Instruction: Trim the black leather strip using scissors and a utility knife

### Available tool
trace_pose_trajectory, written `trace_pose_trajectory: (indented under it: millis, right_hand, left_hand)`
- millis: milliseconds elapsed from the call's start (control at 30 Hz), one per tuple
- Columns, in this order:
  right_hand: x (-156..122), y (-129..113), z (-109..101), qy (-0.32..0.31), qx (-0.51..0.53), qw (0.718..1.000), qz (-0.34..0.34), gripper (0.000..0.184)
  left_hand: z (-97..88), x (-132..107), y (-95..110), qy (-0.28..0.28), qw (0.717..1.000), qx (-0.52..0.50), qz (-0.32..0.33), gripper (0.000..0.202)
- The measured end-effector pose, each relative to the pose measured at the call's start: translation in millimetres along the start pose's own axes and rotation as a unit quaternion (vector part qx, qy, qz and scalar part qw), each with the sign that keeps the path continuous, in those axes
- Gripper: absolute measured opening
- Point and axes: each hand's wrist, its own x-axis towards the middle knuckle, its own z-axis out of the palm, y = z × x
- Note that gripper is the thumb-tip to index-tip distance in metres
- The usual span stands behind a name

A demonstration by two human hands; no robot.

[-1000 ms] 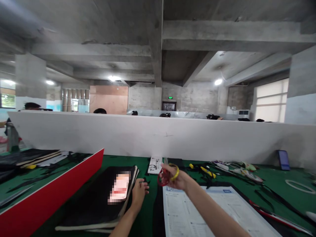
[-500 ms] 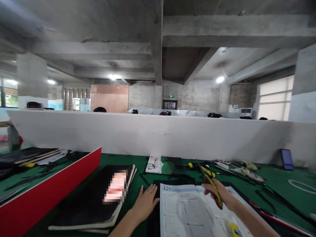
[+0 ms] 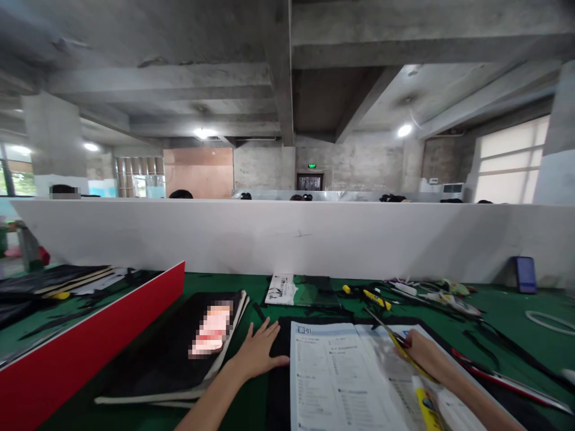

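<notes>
My left hand (image 3: 260, 352) lies flat with its fingers spread, at the left edge of a black sheet (image 3: 278, 389). On that sheet rests a printed paper (image 3: 321, 371) with columns of text. My right hand (image 3: 424, 353) grips a pair of scissors (image 3: 401, 347) with yellow handles, held low over the paper's right half. The blades point up and left toward the paper's top edge. Below the scissors lies a yellow and white tube (image 3: 423, 401), beside some clear plastic. Its lower end runs out of the picture.
A red board (image 3: 112, 317) stands left of a black-covered book (image 3: 157, 347). Further back lie a white and green packet (image 3: 282, 290), a yellow cutter (image 3: 377, 299) and tangled tools. A phone (image 3: 525, 275) leans on the white partition (image 3: 224, 233). A red-edged strip (image 3: 507, 380) lies right.
My right hand has lowered and moved right with the scissors, which lie at a flatter tilt. My left hand's fingers have spread wider and shifted slightly left. The camera view has also shifted slightly.
</notes>
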Motion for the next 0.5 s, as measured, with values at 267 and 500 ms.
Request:
trace_pose_trajectory:
  millis: [267,500]
  right_hand:
    - [-0.3,1.0,-5.6,-0.057,-0.118,0.991,-0.029,0.019]
    - [-3.6,-4.1,-12.4,-0.068,-0.150,0.986,-0.039,0.016]
  left_hand:
    - [-4.0,3.4,-13.0,-0.012,1.000,-0.009,0.017,0.052]
    - [-6.6,7.3,-21.0,-0.042,0.999,-0.017,0.013,0.053]
